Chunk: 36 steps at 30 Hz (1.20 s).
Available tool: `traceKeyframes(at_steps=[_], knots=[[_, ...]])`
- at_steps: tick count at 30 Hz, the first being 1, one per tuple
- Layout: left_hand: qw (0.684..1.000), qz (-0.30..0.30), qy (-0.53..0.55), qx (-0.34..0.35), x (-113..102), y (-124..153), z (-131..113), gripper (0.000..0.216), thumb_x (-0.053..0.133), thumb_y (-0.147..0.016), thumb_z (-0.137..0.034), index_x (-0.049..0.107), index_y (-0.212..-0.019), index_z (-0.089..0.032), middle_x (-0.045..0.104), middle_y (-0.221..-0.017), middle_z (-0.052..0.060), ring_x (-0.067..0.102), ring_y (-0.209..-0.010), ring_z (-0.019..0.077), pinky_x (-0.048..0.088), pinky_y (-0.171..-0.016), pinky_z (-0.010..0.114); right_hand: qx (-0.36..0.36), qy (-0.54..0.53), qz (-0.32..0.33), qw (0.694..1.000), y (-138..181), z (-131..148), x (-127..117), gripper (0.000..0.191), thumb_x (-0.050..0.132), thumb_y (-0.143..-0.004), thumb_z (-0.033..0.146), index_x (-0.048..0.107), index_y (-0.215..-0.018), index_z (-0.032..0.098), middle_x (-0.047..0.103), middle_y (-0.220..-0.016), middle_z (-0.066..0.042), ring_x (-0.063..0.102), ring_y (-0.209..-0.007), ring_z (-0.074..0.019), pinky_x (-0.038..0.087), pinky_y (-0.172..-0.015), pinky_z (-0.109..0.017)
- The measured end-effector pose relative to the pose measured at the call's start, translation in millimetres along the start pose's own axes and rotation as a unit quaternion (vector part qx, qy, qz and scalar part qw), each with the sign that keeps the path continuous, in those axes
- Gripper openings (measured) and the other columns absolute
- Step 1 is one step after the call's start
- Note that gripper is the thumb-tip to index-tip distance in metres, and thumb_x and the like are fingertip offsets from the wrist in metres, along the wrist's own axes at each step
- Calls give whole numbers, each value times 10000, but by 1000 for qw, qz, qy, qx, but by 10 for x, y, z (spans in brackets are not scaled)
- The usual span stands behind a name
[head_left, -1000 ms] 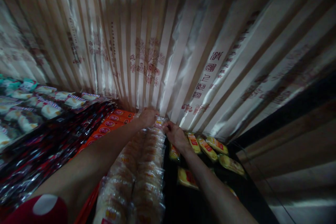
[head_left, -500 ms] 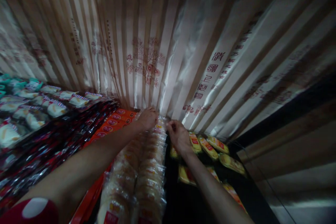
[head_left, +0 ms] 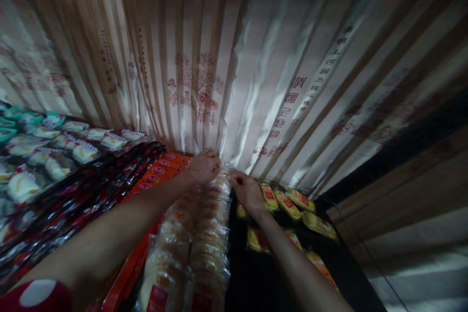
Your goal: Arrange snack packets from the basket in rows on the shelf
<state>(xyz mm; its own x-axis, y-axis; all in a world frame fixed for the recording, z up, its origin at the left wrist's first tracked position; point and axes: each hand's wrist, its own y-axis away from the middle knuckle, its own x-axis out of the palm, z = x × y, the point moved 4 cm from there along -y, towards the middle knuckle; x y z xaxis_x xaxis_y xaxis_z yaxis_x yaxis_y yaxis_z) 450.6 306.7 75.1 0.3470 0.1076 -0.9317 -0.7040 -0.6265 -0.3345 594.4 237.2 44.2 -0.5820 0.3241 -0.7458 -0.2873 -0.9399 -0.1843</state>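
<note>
Two long rows of round pastries [head_left: 210, 234] in clear wrappers, some with red and yellow labels, lean one against another toward the curtain. At the far end, my left hand [head_left: 205, 166] is closed, fingers curled over the top of a wrapped pastry [head_left: 221, 179]. My right hand [head_left: 249, 191] comes in from the other side, thumb and forefinger pinched at the edge of that pastry's clear wrapper. What lies inside the curled left fingers is partly hidden.
Orange printed packaging [head_left: 153, 175] lies left of the rows, beside dark red shiny packets [head_left: 91, 190]. Further left are white-and-teal packs [head_left: 51, 131]. Yellow packaged cakes [head_left: 288, 204] rest on the black surface [head_left: 252, 278] at right. A pleated printed curtain [head_left: 234, 58] hangs behind.
The view has shifted slightly. My right hand has come a little closer to my left at the far end of the rows; both keep their closed shape.
</note>
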Motion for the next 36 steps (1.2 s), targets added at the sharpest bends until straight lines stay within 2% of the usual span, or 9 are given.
traceKeyframes(at_steps=[4, 8, 10, 13, 17, 22, 27, 32, 36], knots=[[999, 38, -11, 31, 8, 88, -21, 162, 541, -820, -287, 655, -761, -189, 602, -831, 49, 506, -926, 203, 382, -909, 327, -1, 19, 9, 1000, 21, 15, 31, 230, 480, -801, 416, 606, -726, 239, 624, -657, 19, 567, -591, -143, 371, -565, -240], [999, 47, -22, 4, 26, 89, -69, 145, 544, -814, -244, 660, -774, -167, 618, -874, 75, 508, -955, 217, 395, -884, 323, -45, 38, -67, 996, 138, 63, -10, 242, 464, -815, 420, 594, -800, 216, 634, -777, -25, 578, -689, -156, 403, -644, -253], [999, 45, -26, -6, 26, 82, -98, 159, 533, -818, -241, 662, -782, -156, 622, -871, 90, 511, -959, 230, 395, -884, 339, -63, 41, -78, 994, 209, 81, -36, 260, 461, -813, 437, 589, -783, 212, 628, -771, -32, 578, -704, -164, 409, -658, -260], [998, 40, -32, -20, 8, 94, -132, 165, 525, -818, -231, 660, -771, -148, 623, -856, 101, 521, -947, 238, 394, -886, 348, -60, 17, -36, 997, 270, 65, -30, 261, 481, -787, 453, 594, -724, 226, 634, -713, -15, 580, -660, -163, 415, -631, -260], [998, 27, -37, -31, -49, 146, -163, 161, 517, -826, -230, 646, -769, -151, 623, -845, 87, 524, -933, 228, 393, -891, 333, -51, -73, 22, 996, 261, 12, 42, 214, 522, -736, 422, 604, -676, 234, 635, -655, 12, 580, -611, -153, 429, -609, -253], [999, -16, -33, -17, -142, 262, -164, 192, 487, -848, -283, 633, -829, -160, 610, -888, 74, 501, -960, 216, 383, -915, 329, -13, -85, -28, 996, 213, -64, 96, 219, 492, -732, 417, 593, -687, 228, 614, -639, 16, 566, -597, -157, 427, -620, -266], [999, 19, -11, 34, -123, 342, -178, 126, 518, -803, -227, 627, -756, -184, 600, -855, 57, 503, -933, 206, 396, -893, 321, -16, -59, -42, 997, 227, -47, 101, 253, 443, -762, 425, 574, -702, 217, 608, -656, -7, 569, -618, -167, 423, -635, -275], [999, 23, -1, -29, -89, 330, -196, 136, 477, -804, -135, 599, -751, -167, 595, -864, 74, 501, -948, 208, 402, -891, 312, -26, -7, -91, 996, 354, 19, -59, 315, 467, -771, 467, 581, -860, 187, 632, -751, -46, 580, -658, -179, 432, -647, -292], [998, 15, 10, -54, -56, 346, -211, 130, 478, -803, -127, 588, -744, -163, 587, -869, 82, 500, -943, 215, 424, -857, 317, -59, -4, -2, 998, 480, 71, -80, 273, 485, -770, 464, 593, -734, 215, 626, -687, -19, 573, -619, -164, 424, -614, -277]])
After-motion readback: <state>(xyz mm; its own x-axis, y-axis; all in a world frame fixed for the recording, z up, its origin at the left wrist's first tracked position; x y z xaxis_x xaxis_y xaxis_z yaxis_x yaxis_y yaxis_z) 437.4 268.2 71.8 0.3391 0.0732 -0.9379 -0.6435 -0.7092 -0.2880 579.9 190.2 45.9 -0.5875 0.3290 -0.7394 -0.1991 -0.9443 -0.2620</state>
